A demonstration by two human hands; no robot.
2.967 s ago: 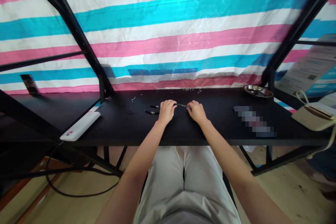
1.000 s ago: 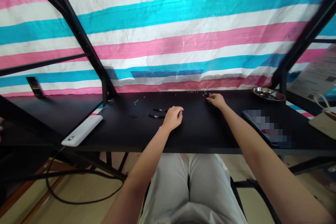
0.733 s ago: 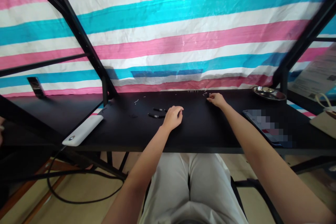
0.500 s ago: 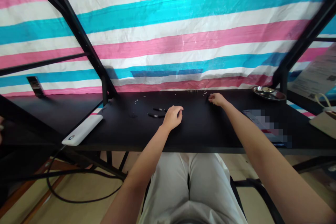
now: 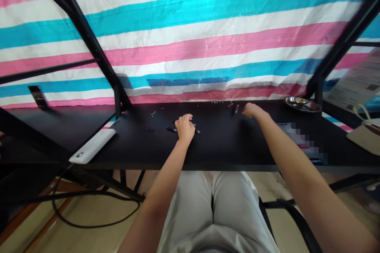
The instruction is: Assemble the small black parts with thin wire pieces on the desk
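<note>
My left hand (image 5: 185,127) is over the dark pens on the black table, fingers bent and apart. One pen (image 5: 171,129) shows its left end beside the hand, and its other end sticks out on the right. A second pen is mostly hidden under the fingers. My right hand (image 5: 252,110) hovers near the back of the table, its fingers curled down with nothing visible in them. Just left of it two short pieces lie side by side, a dark one (image 5: 233,110) and a greyish clear one (image 5: 236,108).
Small metallic pieces (image 5: 217,102) line the back edge beside a white squiggly bit (image 5: 230,104). A shiny metal dish (image 5: 302,104) and a blurred phone-like item (image 5: 303,142) are at the right. A white power bank-like case (image 5: 92,146) lies at the left, with a cable below.
My left hand has shifted left onto the pens. The right hand has left the small dark piece and moved right; two short pieces now show on the table.
</note>
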